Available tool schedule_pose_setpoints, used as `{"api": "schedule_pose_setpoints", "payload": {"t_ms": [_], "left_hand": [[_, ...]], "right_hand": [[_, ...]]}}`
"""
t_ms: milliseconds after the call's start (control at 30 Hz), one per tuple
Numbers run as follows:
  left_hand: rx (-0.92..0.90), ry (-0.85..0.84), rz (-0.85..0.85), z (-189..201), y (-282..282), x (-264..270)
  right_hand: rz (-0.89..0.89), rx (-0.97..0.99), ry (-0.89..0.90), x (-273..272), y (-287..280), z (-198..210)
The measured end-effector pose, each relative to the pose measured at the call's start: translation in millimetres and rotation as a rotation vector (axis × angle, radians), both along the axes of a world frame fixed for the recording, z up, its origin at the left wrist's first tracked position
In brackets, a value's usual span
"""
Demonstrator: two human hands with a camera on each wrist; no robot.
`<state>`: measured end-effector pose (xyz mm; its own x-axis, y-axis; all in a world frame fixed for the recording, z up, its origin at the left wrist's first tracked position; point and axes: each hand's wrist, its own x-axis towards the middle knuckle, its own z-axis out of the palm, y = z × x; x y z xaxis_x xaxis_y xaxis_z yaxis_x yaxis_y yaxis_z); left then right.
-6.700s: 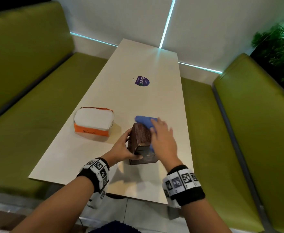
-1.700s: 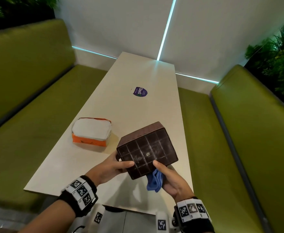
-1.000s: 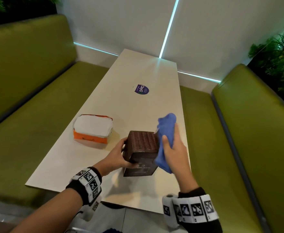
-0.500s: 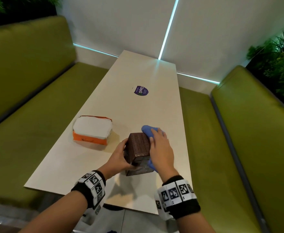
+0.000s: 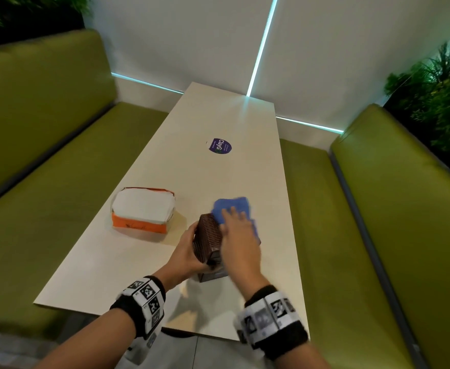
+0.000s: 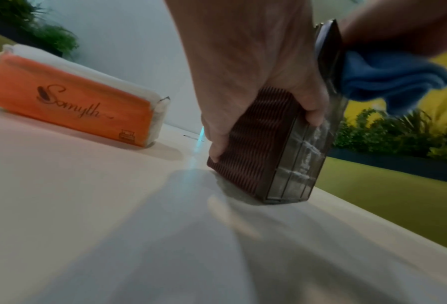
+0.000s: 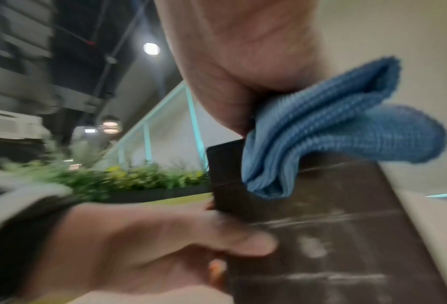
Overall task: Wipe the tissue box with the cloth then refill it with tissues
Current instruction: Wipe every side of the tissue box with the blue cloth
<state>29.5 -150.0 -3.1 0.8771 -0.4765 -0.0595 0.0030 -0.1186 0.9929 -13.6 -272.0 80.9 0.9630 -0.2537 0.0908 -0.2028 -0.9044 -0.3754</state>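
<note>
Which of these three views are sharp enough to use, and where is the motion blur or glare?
Head view: mostly sharp; the right hand and blue cloth smear slightly. Left wrist view: tissue pack crisp, light-strip glare on the table. Right wrist view: left hand and plants badly blurred; tissue box soft.

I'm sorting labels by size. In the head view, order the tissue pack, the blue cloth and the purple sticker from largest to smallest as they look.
1. tissue pack
2. blue cloth, partly hidden by a hand
3. purple sticker, though it lies farther away

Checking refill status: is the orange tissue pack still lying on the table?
Yes, the orange tissue pack lies on the white table, untouched by either hand.
</note>
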Motion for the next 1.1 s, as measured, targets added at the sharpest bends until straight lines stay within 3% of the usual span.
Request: {"api": "schedule_pose_setpoints", "payload": {"t_ms": [100, 267, 367, 467, 567, 800, 1000, 1100], "left_hand": [[-0.092, 0.037, 0.023, 7.3, -5.2, -6.0], [-0.092, 0.026, 0.020, 9.1, 2.9, -4.9], [-0.108, 0.107, -0.041, 15.0, 14.3, -3.6], [-0.189, 0.272, -0.117, 23.4, 28.7, 0.6], [-0.313, 0.373, -0.160, 37.2, 34.2, 1.7], [-0.583, 0.555, -0.023, 54.3, 47.9, 3.6], [-0.405, 0.626, -0.146, 57.0, 44.8, -5.1], [-0.410, 0.631, -0.110, 60.2, 37.2, -10.1]], "right_hand": [[0.171, 0.021, -0.024, -6.3, 31.9, -5.4], [0.019, 0.177, -0.041, 1.7, -15.8, 4.0], [-0.087, 0.554, -0.051, -1.1, -50.8, 5.2], [-0.014, 1.031, -0.033, -7.6, -66.1, 18.4], [0.112, 1.243, -0.083, -15.5, -56.6, 36.1], [0.217, 1.013, -0.102, -68.3, -27.0, 37.4], [0.185, 0.973, -0.153, -62.6, -18.2, 50.9], [0.199, 0.982, -0.165, -46.2, -23.0, 64.8]]}}
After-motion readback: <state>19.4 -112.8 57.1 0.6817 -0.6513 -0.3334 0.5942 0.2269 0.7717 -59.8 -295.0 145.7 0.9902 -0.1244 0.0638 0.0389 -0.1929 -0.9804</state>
